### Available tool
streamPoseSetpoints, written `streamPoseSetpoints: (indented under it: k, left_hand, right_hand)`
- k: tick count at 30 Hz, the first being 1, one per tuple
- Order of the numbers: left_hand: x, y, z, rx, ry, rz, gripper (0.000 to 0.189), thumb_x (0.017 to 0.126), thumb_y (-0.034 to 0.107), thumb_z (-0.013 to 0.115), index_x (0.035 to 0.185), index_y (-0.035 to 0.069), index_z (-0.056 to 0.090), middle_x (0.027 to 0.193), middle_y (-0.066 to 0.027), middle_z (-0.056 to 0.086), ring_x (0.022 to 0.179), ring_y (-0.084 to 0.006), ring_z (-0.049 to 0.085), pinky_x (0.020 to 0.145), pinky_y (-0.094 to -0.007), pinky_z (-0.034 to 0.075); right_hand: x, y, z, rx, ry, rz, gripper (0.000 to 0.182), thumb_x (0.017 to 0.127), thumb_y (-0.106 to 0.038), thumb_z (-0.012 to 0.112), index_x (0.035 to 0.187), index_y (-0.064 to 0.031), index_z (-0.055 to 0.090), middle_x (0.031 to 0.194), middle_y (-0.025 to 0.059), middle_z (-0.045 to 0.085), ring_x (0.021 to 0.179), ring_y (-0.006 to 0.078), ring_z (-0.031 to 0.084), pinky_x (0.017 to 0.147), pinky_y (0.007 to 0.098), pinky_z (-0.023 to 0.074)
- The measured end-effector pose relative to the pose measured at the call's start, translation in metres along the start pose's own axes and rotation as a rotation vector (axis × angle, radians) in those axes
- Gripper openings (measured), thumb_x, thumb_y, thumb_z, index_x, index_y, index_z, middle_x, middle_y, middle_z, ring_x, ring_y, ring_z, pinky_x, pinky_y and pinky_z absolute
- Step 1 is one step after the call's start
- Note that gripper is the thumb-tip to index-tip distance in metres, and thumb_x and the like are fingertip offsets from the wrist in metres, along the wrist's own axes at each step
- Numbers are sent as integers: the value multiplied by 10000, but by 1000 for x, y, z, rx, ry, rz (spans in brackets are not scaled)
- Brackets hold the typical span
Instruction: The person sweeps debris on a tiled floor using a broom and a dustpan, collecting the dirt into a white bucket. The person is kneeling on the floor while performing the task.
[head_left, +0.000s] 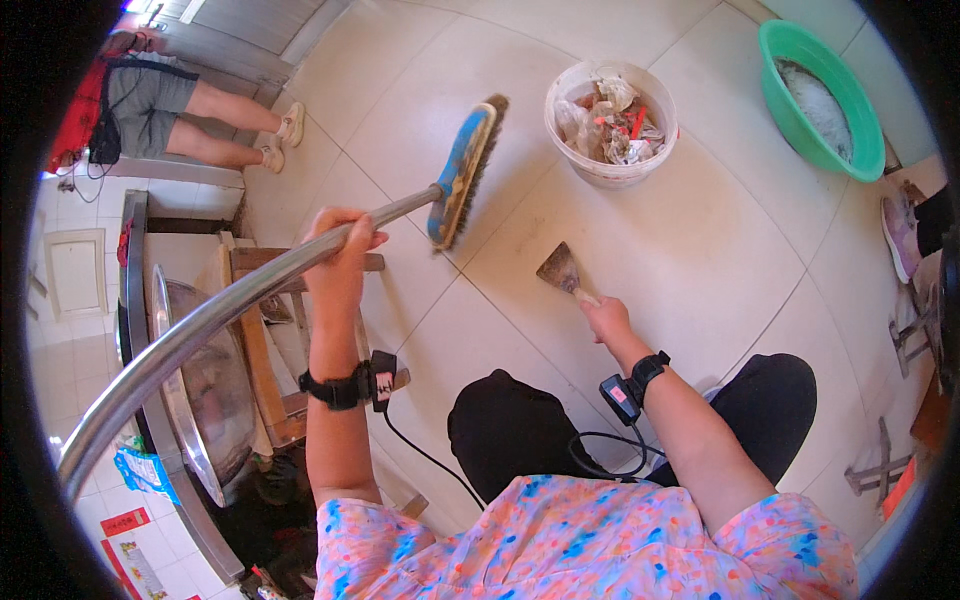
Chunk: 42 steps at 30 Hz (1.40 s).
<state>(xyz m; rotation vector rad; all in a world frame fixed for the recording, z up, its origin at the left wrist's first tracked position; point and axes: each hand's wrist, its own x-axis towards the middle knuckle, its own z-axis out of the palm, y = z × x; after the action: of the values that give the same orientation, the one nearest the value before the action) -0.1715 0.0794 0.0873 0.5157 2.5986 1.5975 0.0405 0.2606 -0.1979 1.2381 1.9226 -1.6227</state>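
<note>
Around the metal pole of a blue-headed floor brush (459, 176), my left hand (341, 236) is closed. The brush head is tilted, with its dark bristles facing right; whether they touch the floor I cannot tell. My right hand (606, 318) grips the handle of a scraper (561, 268) with a broad, stained blade, low over the tiles. Faint brownish smudges mark the floor beyond the blade. Past them stands a white plastic bucket (615, 174) filled with rubbish: crumpled plastic, paper and red scraps.
A green basin (874, 146) with greyish, foamy contents sits at the far right. On the left are a wooden stool (251, 337) and a large round metal lid (169, 390). Another person (225, 124) stands at the upper left; a shoe (896, 236) shows at the right edge.
</note>
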Motion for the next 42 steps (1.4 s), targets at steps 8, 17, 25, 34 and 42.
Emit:
streamPoseSetpoints:
  k: [8,17,25,34,42]
  left_hand:
    - [6,-47,-12,292,-455,121,77,767,-11,635,834,4,599,830,-104,635,665,-98,534,624,-250,454]
    - [-20,-3,-59,410,-704,309,111,702,-49,626,791,10,595,1015,-192,647,711,-210,620,620,-277,486]
    - [-5,4,-39,341,-690,346,116,688,-43,618,782,23,606,1047,-174,649,668,-186,617,588,-266,480]
    - [4,-10,-38,373,-815,300,77,719,-12,639,778,23,603,1062,-156,647,718,-170,604,624,-277,478]
    - [-19,6,-77,446,-675,241,106,701,-37,641,790,6,604,953,-163,666,754,-176,614,640,-267,474]
  right_hand:
    - [-9,0,0,91,56,38,403,790,-348,581,895,39,625,607,169,605,460,277,604,439,373,524]
    - [0,7,7,205,39,111,402,794,-341,595,896,47,601,661,142,574,495,238,574,413,345,508]
    - [-1,11,9,232,28,98,511,789,-354,598,1051,84,582,673,165,599,467,260,593,413,345,530]
    - [-3,10,5,228,30,159,469,792,-362,597,991,63,600,679,158,600,498,262,608,408,346,526]
    - [-6,12,7,151,22,48,442,800,-374,583,784,67,600,601,168,587,447,275,601,416,367,515]
